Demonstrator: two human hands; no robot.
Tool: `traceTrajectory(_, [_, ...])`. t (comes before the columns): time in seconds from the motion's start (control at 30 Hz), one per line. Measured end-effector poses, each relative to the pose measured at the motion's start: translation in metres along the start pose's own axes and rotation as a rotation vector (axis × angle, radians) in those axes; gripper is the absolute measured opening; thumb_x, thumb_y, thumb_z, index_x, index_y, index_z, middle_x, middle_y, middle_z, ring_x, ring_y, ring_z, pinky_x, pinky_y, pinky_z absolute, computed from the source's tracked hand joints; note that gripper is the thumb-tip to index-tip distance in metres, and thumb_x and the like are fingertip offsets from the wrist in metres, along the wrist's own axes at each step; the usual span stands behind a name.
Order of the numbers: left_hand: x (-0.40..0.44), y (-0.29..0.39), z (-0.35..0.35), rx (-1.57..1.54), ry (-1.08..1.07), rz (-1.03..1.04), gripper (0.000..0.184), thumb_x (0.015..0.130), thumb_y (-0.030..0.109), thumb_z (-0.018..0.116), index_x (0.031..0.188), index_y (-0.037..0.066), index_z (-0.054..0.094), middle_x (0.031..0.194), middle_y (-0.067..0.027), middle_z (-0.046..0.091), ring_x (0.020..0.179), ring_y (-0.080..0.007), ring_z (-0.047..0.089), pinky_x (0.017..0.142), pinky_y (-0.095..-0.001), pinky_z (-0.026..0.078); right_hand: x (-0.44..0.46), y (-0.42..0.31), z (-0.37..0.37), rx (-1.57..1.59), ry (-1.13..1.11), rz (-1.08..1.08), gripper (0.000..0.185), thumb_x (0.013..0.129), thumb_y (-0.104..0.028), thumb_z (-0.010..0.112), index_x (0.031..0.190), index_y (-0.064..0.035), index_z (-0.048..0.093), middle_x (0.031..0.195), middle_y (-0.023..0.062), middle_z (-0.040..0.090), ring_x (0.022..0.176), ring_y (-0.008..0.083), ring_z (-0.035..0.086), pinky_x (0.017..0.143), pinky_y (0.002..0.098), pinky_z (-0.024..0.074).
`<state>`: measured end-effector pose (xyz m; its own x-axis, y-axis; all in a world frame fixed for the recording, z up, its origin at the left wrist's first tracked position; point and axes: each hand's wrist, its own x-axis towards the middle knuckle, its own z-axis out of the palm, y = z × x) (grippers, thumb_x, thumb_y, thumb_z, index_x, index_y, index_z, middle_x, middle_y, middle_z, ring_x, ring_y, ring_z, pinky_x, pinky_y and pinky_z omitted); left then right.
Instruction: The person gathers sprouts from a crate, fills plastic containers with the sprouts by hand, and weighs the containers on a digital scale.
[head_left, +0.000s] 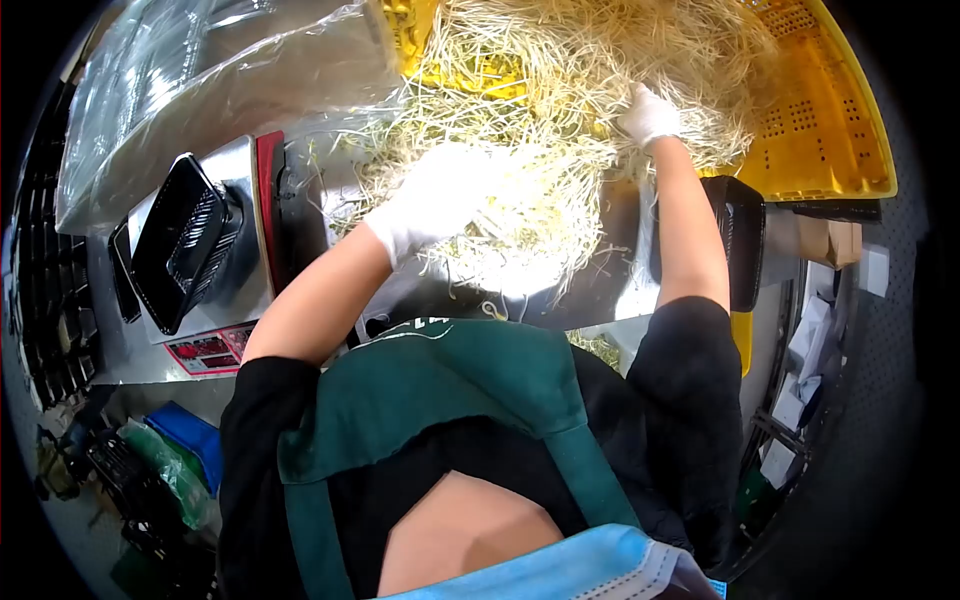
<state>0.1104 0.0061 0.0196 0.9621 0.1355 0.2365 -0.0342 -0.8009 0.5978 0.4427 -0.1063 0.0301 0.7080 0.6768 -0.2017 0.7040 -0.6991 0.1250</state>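
Observation:
A large heap of pale bean sprouts (560,60) fills a yellow perforated crate (830,110) and spreads onto the metal table (400,290) in front of it. My left hand (425,205), in a white glove, lies against the near sprouts; strong glare washes out its fingers. Farther back, my right hand (650,118), also gloved in white, is at the right side of the heap. Its fingers look curled into the sprouts, partly hidden among the strands.
Left of the sprouts, a black plastic tray (185,245) sits on a scale with a metal platform and red display panel (205,350). Clear plastic sheeting (230,90) lies behind it. Another black tray (738,240) is beside my right forearm. Stacked black trays (55,270) line the far left.

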Motion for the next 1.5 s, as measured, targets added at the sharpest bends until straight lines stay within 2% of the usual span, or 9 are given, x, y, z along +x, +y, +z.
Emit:
traceTrajectory(0.4, [-0.134, 0.037, -0.008, 0.335, 0.129, 0.037, 0.043, 0.077, 0.01, 0.061, 0.119, 0.001, 0.059, 0.123, -0.0202, 0.057, 0.113, -0.0374, 0.055, 0.096, -0.0437, 0.044, -0.108, -0.159, -0.029, 0.546, -0.184, -0.906, 0.102, 0.067, -0.033, 0.082, 0.148, -0.0098, 0.024, 0.147, 0.0173, 0.036, 0.136, 0.0275, 0.036, 0.114, 0.0375, 0.0255])
traceTrajectory(0.57, [-0.154, 0.034, 0.008, 0.314, 0.26, -0.154, 0.053, 0.078, 0.009, 0.052, 0.13, 0.0, 0.048, 0.135, -0.0192, 0.046, 0.121, -0.0356, 0.046, 0.103, -0.0456, 0.036, -0.121, -0.173, 0.006, 0.442, -0.065, -0.435, 0.082, 0.089, -0.06, 0.045, 0.144, -0.0009, 0.029, 0.129, 0.0204, 0.055, 0.118, 0.0329, 0.055, 0.103, 0.0379, 0.0403])
traceTrajectory(0.67, [-0.119, 0.015, 0.002, 0.425, 0.291, -0.082, 0.053, 0.081, 0.013, 0.05, 0.132, -0.001, 0.045, 0.138, -0.0182, 0.043, 0.124, -0.0333, 0.044, 0.107, -0.0456, 0.032, -0.194, -0.193, 0.0, 0.128, 0.194, -0.535, 0.073, 0.088, -0.058, 0.047, 0.136, -0.0031, 0.039, 0.113, 0.019, 0.064, 0.099, 0.0354, 0.063, 0.08, 0.0425, 0.0518])
traceTrajectory(0.73, [-0.092, -0.009, -0.002, -0.425, 0.08, -0.238, 0.063, 0.083, 0.028, 0.06, 0.137, 0.003, 0.041, 0.137, -0.0166, 0.046, 0.122, -0.0339, 0.046, 0.107, -0.0451, 0.031, -0.205, -0.188, -0.013, 0.408, -0.165, -0.667, 0.08, 0.084, -0.062, 0.052, 0.134, -0.0005, 0.04, 0.114, 0.0197, 0.064, 0.1, 0.0353, 0.064, 0.081, 0.0415, 0.0523])
traceTrajectory(0.97, [-0.064, 0.014, -0.007, 0.147, 0.068, -0.424, 0.058, 0.085, 0.03, 0.053, 0.135, 0.002, 0.043, 0.101, -0.0094, 0.065, 0.102, -0.0272, 0.059, 0.095, -0.0315, 0.041, -0.183, -0.155, -0.003, 0.608, -0.101, -0.463, 0.103, 0.071, -0.075, 0.057, 0.136, 0.0033, 0.04, 0.12, 0.0251, 0.058, 0.107, 0.0344, 0.06, 0.094, 0.0372, 0.0476])
traceTrajectory(1.1, [-0.086, 0.008, 0.018, -0.087, 0.297, -0.375, 0.06, 0.085, 0.026, 0.054, 0.138, 0.002, 0.041, 0.131, -0.0161, 0.052, 0.117, -0.0244, 0.052, 0.099, -0.0304, 0.038, -0.223, -0.167, 0.071, 0.621, 0.54, -0.68, 0.091, 0.075, -0.066, 0.053, 0.146, -0.0123, 0.032, 0.141, 0.0217, 0.042, 0.129, 0.0293, 0.04, 0.11, 0.0546, 0.0178])
traceTrajectory(1.23, [-0.088, -0.015, 0.003, 0.706, 0.225, -0.243, 0.057, 0.087, 0.024, 0.053, 0.139, 0.003, 0.041, 0.142, -0.0159, 0.041, 0.124, -0.0239, 0.046, 0.102, -0.0303, 0.036, -0.197, -0.157, 0.026, 0.42, 0.125, -0.615, 0.095, 0.076, -0.059, 0.059, 0.145, -0.0029, 0.027, 0.134, 0.0203, 0.049, 0.122, 0.0295, 0.048, 0.107, 0.0449, 0.028])
traceTrajectory(1.43, [-0.062, -0.032, -0.002, 0.196, -0.023, -0.311, 0.049, 0.087, 0.023, 0.052, 0.133, 0.005, 0.049, 0.118, -0.0175, 0.06, 0.1, -0.0311, 0.061, 0.086, -0.0371, 0.048, -0.135, -0.124, 0.036, 0.615, 0.104, -0.978, 0.094, 0.078, -0.044, 0.069, 0.144, 0.0039, 0.022, 0.124, 0.0161, 0.059, 0.111, 0.0278, 0.059, 0.098, 0.0314, 0.0438])
traceTrajectory(1.5, [-0.072, -0.016, -0.002, 0.017, 0.398, -0.236, 0.041, 0.09, 0.021, 0.049, 0.126, 0.005, 0.055, 0.102, -0.0177, 0.065, 0.087, -0.0331, 0.063, 0.077, -0.0388, 0.05, -0.174, -0.125, -0.013, 0.661, 0.215, -0.723, 0.09, 0.079, -0.038, 0.07, 0.143, 0.004, 0.023, 0.129, 0.0138, 0.057, 0.112, 0.0249, 0.059, 0.095, 0.0326, 0.0467])
